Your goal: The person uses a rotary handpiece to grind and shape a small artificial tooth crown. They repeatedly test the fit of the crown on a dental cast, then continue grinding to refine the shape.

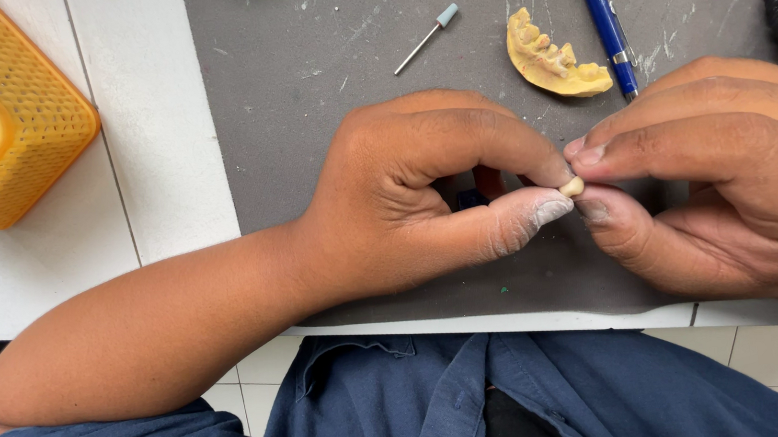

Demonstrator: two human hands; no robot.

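A grey work mat (317, 81) covers the white counter (158, 127). Above its near edge, the left hand (425, 195) and right hand (723, 183) pinch one small tooth-shaped crown (573, 187) between fingertips, steadying it. Beyond lie a yellow dental cast (551, 62), blue pen (600, 8), and grinding bit (428, 38).

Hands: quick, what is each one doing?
Left hand: closed, pinching the small tooth-shaped piece.
Right hand: closed, pinching the same piece from the other side.

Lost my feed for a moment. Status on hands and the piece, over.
Left hand and right hand: fingertips pinch small tooth crown between them. Yellow dental cast, burr, blue pen lie beyond on grey mat. Nothing in the way.
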